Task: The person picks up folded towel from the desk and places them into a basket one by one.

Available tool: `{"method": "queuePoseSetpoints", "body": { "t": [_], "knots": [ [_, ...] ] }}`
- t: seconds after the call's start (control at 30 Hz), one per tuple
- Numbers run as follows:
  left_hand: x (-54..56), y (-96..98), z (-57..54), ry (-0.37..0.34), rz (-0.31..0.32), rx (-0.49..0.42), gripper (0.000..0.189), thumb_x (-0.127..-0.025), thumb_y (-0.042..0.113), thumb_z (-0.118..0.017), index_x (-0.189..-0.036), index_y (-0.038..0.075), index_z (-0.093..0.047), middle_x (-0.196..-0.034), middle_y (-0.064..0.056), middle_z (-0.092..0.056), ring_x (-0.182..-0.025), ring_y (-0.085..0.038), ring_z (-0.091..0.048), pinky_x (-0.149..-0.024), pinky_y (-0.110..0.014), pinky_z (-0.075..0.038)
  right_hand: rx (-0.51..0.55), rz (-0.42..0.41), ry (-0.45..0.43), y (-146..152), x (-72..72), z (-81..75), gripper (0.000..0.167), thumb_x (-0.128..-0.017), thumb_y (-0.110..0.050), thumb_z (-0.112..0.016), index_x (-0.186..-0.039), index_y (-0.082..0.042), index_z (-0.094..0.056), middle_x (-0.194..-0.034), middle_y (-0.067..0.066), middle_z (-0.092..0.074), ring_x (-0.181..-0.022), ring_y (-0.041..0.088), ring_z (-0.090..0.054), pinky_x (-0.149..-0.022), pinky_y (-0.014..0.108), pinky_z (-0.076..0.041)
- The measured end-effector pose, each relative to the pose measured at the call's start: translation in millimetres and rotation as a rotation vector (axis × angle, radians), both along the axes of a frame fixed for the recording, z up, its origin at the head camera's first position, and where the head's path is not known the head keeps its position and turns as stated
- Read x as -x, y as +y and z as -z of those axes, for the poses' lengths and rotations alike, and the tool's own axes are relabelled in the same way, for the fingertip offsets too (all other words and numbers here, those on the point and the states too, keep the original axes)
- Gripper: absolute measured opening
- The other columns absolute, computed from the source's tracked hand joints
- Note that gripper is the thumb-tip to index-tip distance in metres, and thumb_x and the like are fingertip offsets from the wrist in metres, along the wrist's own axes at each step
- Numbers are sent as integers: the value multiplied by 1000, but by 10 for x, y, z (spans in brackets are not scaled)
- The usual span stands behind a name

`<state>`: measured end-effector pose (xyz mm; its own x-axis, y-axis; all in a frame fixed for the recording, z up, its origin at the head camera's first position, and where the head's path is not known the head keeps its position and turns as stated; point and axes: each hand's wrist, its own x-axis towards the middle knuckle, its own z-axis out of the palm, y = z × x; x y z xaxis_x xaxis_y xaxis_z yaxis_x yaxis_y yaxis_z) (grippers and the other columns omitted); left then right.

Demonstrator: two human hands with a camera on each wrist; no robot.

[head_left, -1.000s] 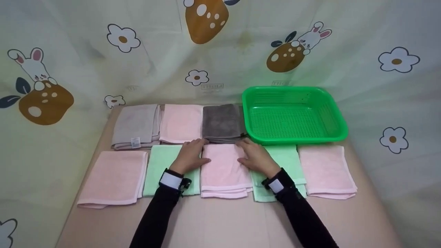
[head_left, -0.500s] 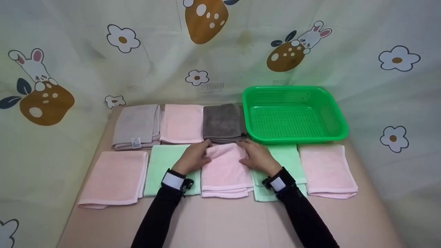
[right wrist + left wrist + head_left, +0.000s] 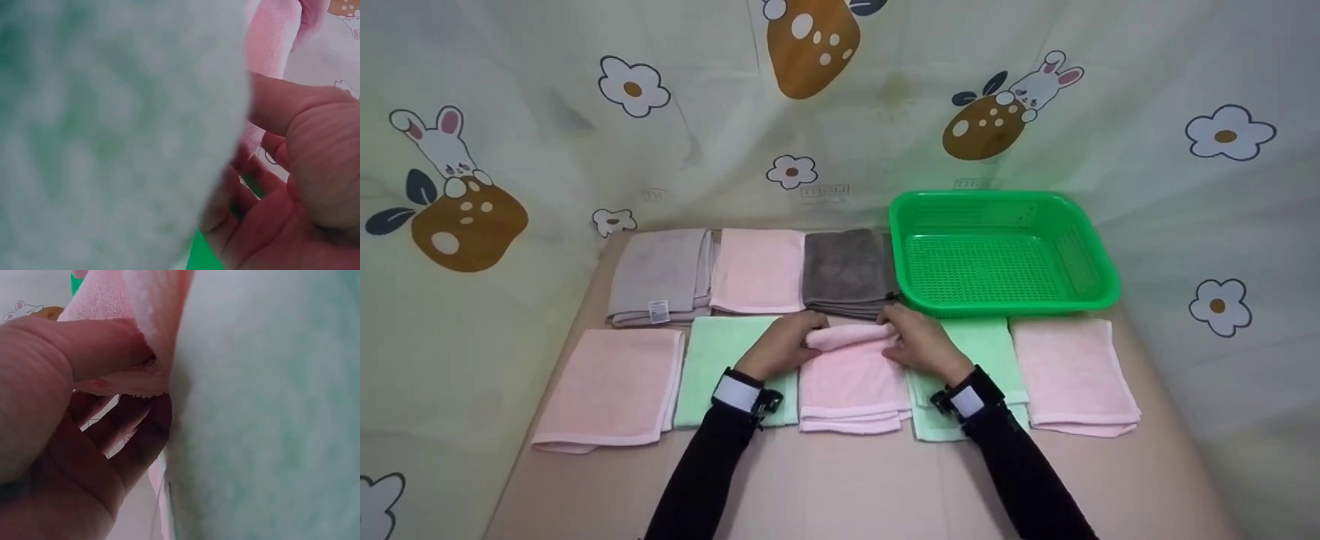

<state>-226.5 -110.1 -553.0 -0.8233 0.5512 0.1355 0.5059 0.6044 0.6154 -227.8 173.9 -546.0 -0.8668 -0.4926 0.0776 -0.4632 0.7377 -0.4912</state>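
left hand point(image 3: 780, 346) and right hand point(image 3: 928, 346) pinch a folded pink cloth towel point(image 3: 851, 382), fingers bent
towel front-left of the green rectangular plastic basket point(image 3: 982, 274), far edge turned over

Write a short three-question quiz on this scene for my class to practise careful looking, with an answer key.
1. Multiple choice: which towel do the left grip and right grip both hold?
A) leftmost green towel, near row
B) middle pink towel, near row
C) rightmost pink towel, near row

2. Fill the gap: from left to right, the back row has a light gray towel, a peach-pink towel, a ____ towel, then the green basket.

3. True or false: a folded towel lies inside the green basket.

Key:
1. B
2. dark gray
3. False; no towel shows inside it.
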Motion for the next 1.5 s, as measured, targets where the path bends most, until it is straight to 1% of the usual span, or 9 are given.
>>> {"method": "queuePoseSetpoints", "body": {
  "t": [0.23,0.33,0.6,0.8,0.93,1.07,1.27,1.33,1.5],
  "knots": [
    [43,-38,-25,-18,1,12,25,-83,3,-81,-105,9,-71,-85,-1,-63,-78,-15,-56,-74,-35,-49,-22,29,11,47,2,20,22,-82,-20,-84,-101,-9,-78,-95,9,-72,-89,28,-68,-77,47,-55],
    [57,-55,-14,-35,8,26,18,-84,5,-77,-99,10,-69,-77,3,-54,-71,-13,-51,-69,-31,-44,-18,41,6,53,2,19,23,-83,-19,-81,-103,-8,-76,-95,8,-73,-86,27,-68,-76,47,-55],
    [45,-69,6,-45,28,23,18,-86,4,-75,-102,7,-67,-75,4,-49,-70,-14,-48,-68,-31,-42,6,40,-50,36,22,17,12,-84,-17,-79,-89,-9,-72,-80,4,-70,-74,21,-63,-72,43,-54],
    [38,-91,-19,-74,54,39,17,-90,5,-73,-106,7,-65,-77,2,-52,-72,-13,-50,-70,-31,-44,3,21,-56,31,3,-20,12,-86,-17,-80,-91,-8,-73,-82,5,-72,-75,20,-63,-75,43,-56],
    [22,-159,-142,-134,71,-39,20,-95,10,-72,-114,7,-67,-86,-1,-59,-78,-14,-52,-75,-33,-46,30,8,-27,35,-44,-134,11,-87,-15,-79,-92,-7,-73,-84,6,-73,-74,19,-63,-72,42,-55],
    [-11,-249,-333,-163,86,-157,15,-98,16,-72,-111,11,-67,-89,0,-60,-85,-14,-57,-80,-34,-49,99,-22,36,56,-107,-313,11,-87,-12,-78,-94,-5,-74,-89,9,-75,-79,22,-66,-74,44,-55],
    [-81,-287,-575,-69,90,-323,13,-98,15,-73,-107,10,-67,-95,-1,-68,-96,-17,-65,-91,-39,-54,262,-7,177,144,-147,-530,17,-85,-8,-80,-102,-7,-78,-99,7,-77,-92,26,-71,-81,43,-55],
    [-117,-276,-649,-34,72,-368,13,-97,13,-73,-108,9,-67,-98,-2,-70,-98,-18,-67,-93,-40,-55,358,14,207,173,-150,-580,19,-84,-6,-82,-103,-7,-78,-99,7,-77,-94,24,-68,-82,40,-53],
    [-209,-230,-786,28,14,-457,18,-98,7,-70,-116,5,-67,-110,-5,-71,-105,-19,-68,-93,-41,-58,609,41,239,189,-183,-671,22,-83,-2,-84,-104,-5,-77,-104,11,-75,-104,23,-63,-94,35,-50]
  ]
}}
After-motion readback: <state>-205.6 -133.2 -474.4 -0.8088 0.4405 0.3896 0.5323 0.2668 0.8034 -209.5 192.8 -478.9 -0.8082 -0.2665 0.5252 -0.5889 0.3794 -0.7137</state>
